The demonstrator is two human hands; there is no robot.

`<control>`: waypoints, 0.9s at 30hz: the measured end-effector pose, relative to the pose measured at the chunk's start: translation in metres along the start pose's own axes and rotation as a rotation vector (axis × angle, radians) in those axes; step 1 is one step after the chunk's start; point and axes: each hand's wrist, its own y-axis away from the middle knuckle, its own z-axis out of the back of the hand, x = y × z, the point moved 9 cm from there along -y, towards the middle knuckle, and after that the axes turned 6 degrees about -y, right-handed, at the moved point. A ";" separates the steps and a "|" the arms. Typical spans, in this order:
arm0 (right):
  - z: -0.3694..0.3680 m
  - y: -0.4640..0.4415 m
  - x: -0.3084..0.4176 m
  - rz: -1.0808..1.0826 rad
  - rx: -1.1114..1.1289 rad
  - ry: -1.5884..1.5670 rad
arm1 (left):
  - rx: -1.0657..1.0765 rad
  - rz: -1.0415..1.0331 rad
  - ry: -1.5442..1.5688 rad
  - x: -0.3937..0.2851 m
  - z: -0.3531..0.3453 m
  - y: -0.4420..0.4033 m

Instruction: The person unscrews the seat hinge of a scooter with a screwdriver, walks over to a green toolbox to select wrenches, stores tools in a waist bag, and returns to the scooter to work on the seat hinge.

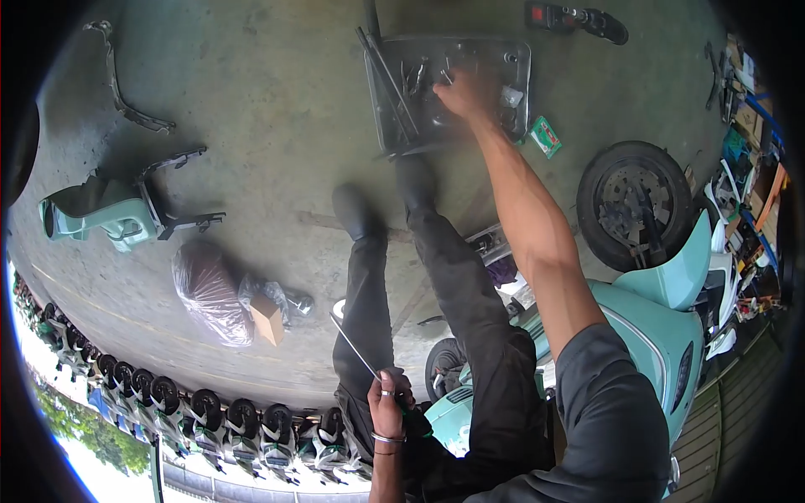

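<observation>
Low in the view, my left hand [387, 407] is closed round the handle of a screwdriver [355, 348]. Its long thin shaft points up and left, across my trouser leg. My right arm stretches forward, and my right hand [468, 94] is over a dark metal tray [381, 126] on the floor. Motion smears its fingers, and a thin bright metal piece [447, 75] shows at the fingertips. Long dark bars [390, 80] lie along the tray's left side. Small metal parts [413, 77] and a clear plastic bag [510, 96] are also in the tray.
A green packet [545, 137] lies beside the tray, with a cordless power tool [577, 18] beyond. A mint-green scooter [641, 323] and a wheel [635, 205] are at right. A scooter body panel [109, 214], plastic-wrapped bundle [210, 293] and small cardboard box [267, 318] occupy the left floor.
</observation>
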 end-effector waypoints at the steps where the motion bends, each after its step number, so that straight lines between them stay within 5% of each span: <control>1: -0.013 -0.005 -0.006 0.022 0.030 -0.011 | 0.006 -0.007 -0.005 0.002 0.002 0.002; 5: -0.026 0.031 -0.009 0.003 -0.104 -0.120 | 0.052 -0.042 0.097 0.012 0.007 0.023; 9: 0.037 0.172 0.094 0.274 -0.229 -0.334 | 0.045 -0.156 0.150 0.003 0.023 0.066; 16: 0.097 0.476 0.308 0.439 0.445 -0.644 | -0.106 -0.499 0.398 -0.069 0.142 0.213; 18: 0.097 0.569 0.357 0.327 0.742 -0.675 | -0.118 -0.589 0.505 -0.075 0.192 0.256; 22: 0.061 0.733 0.408 0.031 1.274 -0.696 | -0.088 -0.654 0.881 -0.026 0.281 0.311; 27: -0.010 0.887 0.418 -0.064 1.525 -0.430 | -0.147 -0.856 1.151 0.089 0.396 0.344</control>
